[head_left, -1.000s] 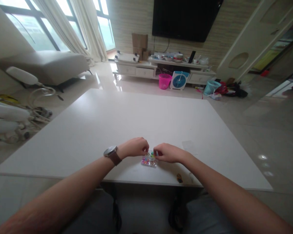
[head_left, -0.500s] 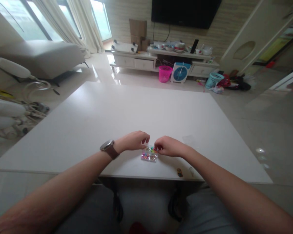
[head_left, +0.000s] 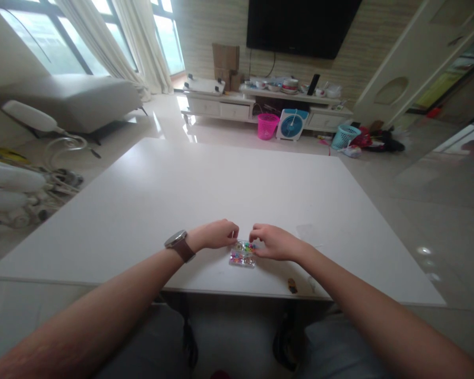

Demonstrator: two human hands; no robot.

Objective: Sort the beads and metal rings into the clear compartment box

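Note:
A small clear bead box (head_left: 242, 260) lies near the table's front edge, its compartments holding colourful beads and some paler ring-like pieces. My left hand (head_left: 217, 233), with a watch (head_left: 176, 239) on the wrist, has its bent fingertips closed at the box's far left corner. On the other side my right hand (head_left: 275, 243) is curved over the far right compartment of green and multicoloured beads, thumb and forefinger apart. No bead shows between them. To the right of the box lies a small yellow and dark piece (head_left: 292, 286).
The white table (head_left: 229, 184) spreads out ahead. A thin clear lid-like sheet (head_left: 307, 231) lies beyond my right forearm, and a small clear item (head_left: 312, 284) sits near the front edge. Farther off are a pink basket (head_left: 267, 126), a blue fan (head_left: 293, 125) and a low cabinet (head_left: 235, 110).
The forefinger of my left hand has come down towards its thumb at the box corner. My right hand's fingers have spread from a tighter curl. The view has tilted up slightly.

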